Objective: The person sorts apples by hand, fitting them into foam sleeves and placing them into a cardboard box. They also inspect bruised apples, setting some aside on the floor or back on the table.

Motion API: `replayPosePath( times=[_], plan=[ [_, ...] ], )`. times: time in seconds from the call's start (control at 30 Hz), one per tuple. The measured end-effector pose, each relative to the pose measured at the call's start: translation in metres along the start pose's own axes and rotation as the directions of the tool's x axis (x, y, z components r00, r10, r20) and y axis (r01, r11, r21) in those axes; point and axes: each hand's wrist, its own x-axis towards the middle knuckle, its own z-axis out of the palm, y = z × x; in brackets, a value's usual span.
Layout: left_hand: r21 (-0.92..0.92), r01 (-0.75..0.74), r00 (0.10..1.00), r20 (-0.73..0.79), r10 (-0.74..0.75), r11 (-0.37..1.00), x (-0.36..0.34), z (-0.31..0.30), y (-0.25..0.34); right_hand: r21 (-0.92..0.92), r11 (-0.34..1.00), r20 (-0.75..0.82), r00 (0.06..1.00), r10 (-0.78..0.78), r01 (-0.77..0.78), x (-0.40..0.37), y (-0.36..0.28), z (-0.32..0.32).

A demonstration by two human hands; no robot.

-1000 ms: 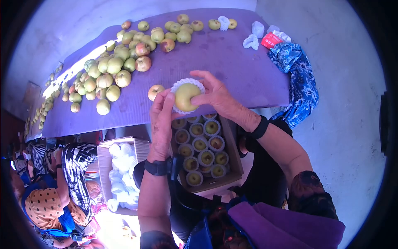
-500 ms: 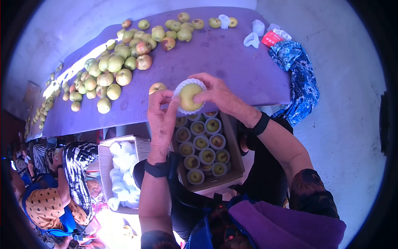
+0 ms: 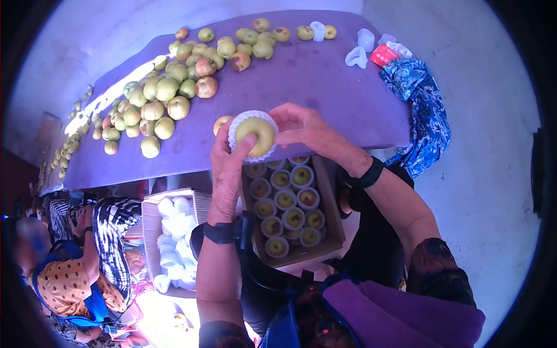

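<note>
Head view: one apple (image 3: 262,130), seated in a white net (image 3: 252,113), between the hands at the near edge of the table (image 3: 325,81). Left hand (image 3: 226,171): pinching apple and net, thumb on the apple. Right hand (image 3: 310,130): fingers parted at the net's right side; whether it grips cannot be told. Carton (image 3: 333,214), below: netted apples (image 3: 284,200). Box (image 3: 149,232), left of it: piled nets (image 3: 169,243). Table, beyond: loose apples (image 3: 167,89) heaped left; far right, red packet (image 3: 382,55), blue cloth (image 3: 432,116).

Blue patterned cloth (image 3: 428,127) beside red-and-white packet (image 3: 383,55)
</note>
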Motion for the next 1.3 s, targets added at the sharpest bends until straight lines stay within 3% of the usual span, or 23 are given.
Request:
replayPosePath(
  times=[0.07, 0.2, 0.3, 0.37, 0.47, 0.7, 0.8, 0.87, 0.97, 1.3],
  plan=[
    [-0.023, 0.012, 0.999, -0.045, -0.013, 1.000, -0.001, 0.002, -0.002, 0.047, 0.997, 0.048, 0.997, 0.055, -0.057, -0.001, 0.001, -0.001],
    [-0.083, 0.011, 0.999, -0.044, -0.015, 0.996, -0.001, 0.003, -0.001, 0.071, 0.997, 0.083, 0.996, 0.024, -0.030, 0.000, 0.007, -0.003],
    [-0.126, 0.040, 0.998, -0.032, -0.044, 0.991, -0.001, 0.001, 0.000, 0.148, 0.989, 0.060, 0.998, 0.007, -0.016, 0.000, 0.007, -0.001],
    [-0.119, 0.062, 0.996, 0.072, -0.054, 0.991, -0.001, 0.001, 0.004, 0.136, 0.991, 0.034, 0.999, -0.018, 0.014, 0.000, 0.007, -0.002],
    [-0.025, 0.021, 0.997, 0.069, -0.019, 0.999, 0.001, 0.001, -0.002, 0.072, 0.997, -0.024, 1.000, 0.014, -0.012, -0.002, 0.005, 0.000],
    [-0.107, -0.017, 1.000, -0.015, 0.015, 0.994, -0.001, 0.010, -0.001, 0.054, 0.998, -0.084, 0.996, 0.038, -0.033, -0.003, -0.004, 0.003],
    [-0.088, 0.050, 0.994, 0.104, -0.041, 0.995, 0.001, 0.003, 0.001, 0.046, 0.998, -0.085, 0.996, 0.040, -0.036, -0.002, -0.005, -0.001],
    [0.031, 0.092, 0.971, 0.220, -0.096, 0.995, -0.001, 0.001, 0.004, -0.031, 0.999, -0.073, 0.997, 0.015, -0.018, -0.004, -0.008, -0.004],
    [0.005, 0.113, 0.967, 0.229, -0.111, 0.994, -0.001, 0.003, 0.001, -0.035, 0.999, -0.056, 0.998, 0.024, -0.026, -0.004, -0.007, -0.005],
    [-0.073, 0.011, 0.996, 0.094, -0.005, 0.997, 0.000, 0.010, 0.003, -0.030, 0.999, -0.023, 0.999, 0.022, -0.023, -0.007, -0.015, -0.005]
  ],
)
